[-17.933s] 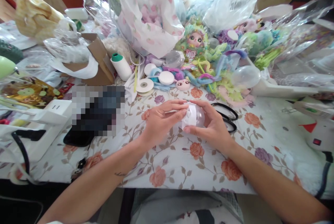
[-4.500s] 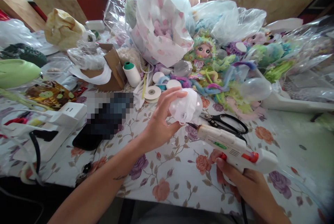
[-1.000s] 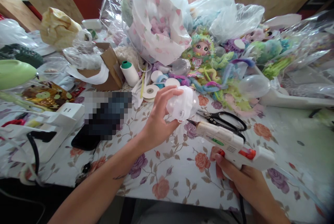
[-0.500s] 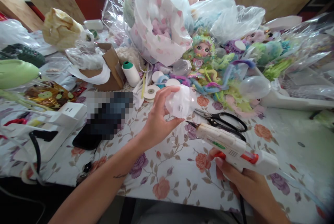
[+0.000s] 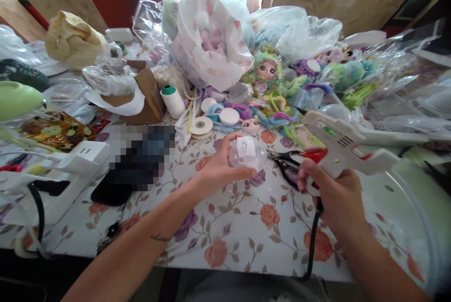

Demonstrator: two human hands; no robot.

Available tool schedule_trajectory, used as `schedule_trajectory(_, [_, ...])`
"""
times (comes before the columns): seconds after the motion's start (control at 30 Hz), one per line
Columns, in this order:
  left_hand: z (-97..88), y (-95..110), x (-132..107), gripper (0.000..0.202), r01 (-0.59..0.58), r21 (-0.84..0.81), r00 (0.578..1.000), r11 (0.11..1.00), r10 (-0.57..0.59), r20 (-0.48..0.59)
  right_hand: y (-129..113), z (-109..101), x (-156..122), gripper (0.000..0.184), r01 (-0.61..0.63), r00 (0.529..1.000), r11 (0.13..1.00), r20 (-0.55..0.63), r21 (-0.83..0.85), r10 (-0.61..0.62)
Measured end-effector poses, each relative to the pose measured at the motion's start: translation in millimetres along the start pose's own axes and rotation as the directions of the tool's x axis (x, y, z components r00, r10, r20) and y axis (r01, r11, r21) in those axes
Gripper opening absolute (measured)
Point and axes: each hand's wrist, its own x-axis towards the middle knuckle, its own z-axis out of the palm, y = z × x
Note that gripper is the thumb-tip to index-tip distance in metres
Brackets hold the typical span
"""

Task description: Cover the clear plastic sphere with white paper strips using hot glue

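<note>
My left hand [image 5: 225, 163] grips a clear plastic ball [image 5: 259, 155] with a white band around part of it, thumb below and fingers above. In my right hand [image 5: 329, 191] is a white hot glue gun [image 5: 343, 144], held by its handle with a finger at the red trigger. Its black cord hangs down to the table. Behind the glue gun lie black-handled scissors [image 5: 287, 163], partly hidden by it. Just beyond the ball rests a small pink doll face [image 5: 250, 125].
A flowered cloth [image 5: 243, 227] covers the table. A phone [image 5: 134, 166] and a white power strip [image 5: 52, 198] lie at left. Across the back are a cardboard box [image 5: 151, 90], a thread cone [image 5: 172, 101], a ribbon spool [image 5: 201, 126], a doll [image 5: 267, 69] and plastic bags [image 5: 303, 29].
My right hand has lifted the glue gun up and away from the ball, its nozzle now pointing away. My left hand has lowered the ball slightly.
</note>
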Motion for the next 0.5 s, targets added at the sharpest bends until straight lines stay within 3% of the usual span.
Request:
schedule_trajectory(0.1, [6.1, -1.0, -2.8, 0.083, 0.063, 0.005, 0.996, 0.998, -0.063, 0.07, -6.0, 18.0, 16.0, 0.03, 0.03, 0.998, 0.999, -0.047, -0.027, -0.031])
schedule_trajectory(0.23, [10.9, -6.4, -3.3, 0.08, 0.052, -0.003, 0.989, 0.999, -0.051, 0.141, -1.5, 33.8, 16.0, 0.032, 0.076, 0.997, 0.996, -0.011, -0.035, -0.076])
schedule_trajectory(0.5, [17.0, -12.3, -4.4, 0.079, -0.03, 0.046, 0.987, 0.998, 0.022, 0.158, 11.0, 28.1, 0.3, 0.034, 0.07, 0.997, 0.997, -0.03, 0.036, -0.069])
